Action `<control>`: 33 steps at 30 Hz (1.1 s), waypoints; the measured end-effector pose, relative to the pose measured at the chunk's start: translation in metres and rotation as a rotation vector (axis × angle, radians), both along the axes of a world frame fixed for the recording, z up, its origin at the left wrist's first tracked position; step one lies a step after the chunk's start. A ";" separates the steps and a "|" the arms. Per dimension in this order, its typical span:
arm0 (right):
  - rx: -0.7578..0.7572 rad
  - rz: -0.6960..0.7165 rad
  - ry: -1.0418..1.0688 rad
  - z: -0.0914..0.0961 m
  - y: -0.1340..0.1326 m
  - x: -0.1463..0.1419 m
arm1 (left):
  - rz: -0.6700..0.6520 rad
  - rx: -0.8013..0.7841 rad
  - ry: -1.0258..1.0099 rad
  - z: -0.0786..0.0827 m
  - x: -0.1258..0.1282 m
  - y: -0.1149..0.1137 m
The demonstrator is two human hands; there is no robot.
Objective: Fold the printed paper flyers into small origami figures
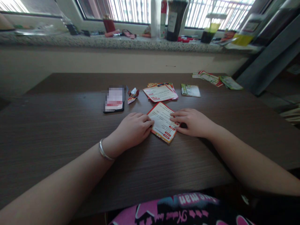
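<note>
Steadying printed paper [162,120] well in from table's near edge [161,203], half-curled left hand [135,128] and right hand [195,123] held opposite sides, apparently for flatness.

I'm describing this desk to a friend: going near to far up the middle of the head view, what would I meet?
Pink-and-black clothing → square printed paper with the left hand and right hand at its sides → loose pile of printed papers → speckled windowsill → railings.
</note>
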State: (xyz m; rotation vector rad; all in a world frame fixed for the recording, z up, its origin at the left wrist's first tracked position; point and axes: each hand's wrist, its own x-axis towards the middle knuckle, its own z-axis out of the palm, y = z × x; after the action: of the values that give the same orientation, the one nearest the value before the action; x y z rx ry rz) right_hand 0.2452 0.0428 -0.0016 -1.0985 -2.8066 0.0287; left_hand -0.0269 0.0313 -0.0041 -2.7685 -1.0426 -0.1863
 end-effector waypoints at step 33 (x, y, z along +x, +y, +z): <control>0.085 0.114 -0.026 -0.005 0.003 0.008 | 0.105 -0.090 0.199 0.015 -0.013 0.005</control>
State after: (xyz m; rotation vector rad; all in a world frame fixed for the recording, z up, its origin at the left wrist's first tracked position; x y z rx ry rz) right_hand 0.2535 0.0459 -0.0062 -0.9270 -2.8612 -0.0931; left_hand -0.0398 0.0364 0.0107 -2.7311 -1.1647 0.1510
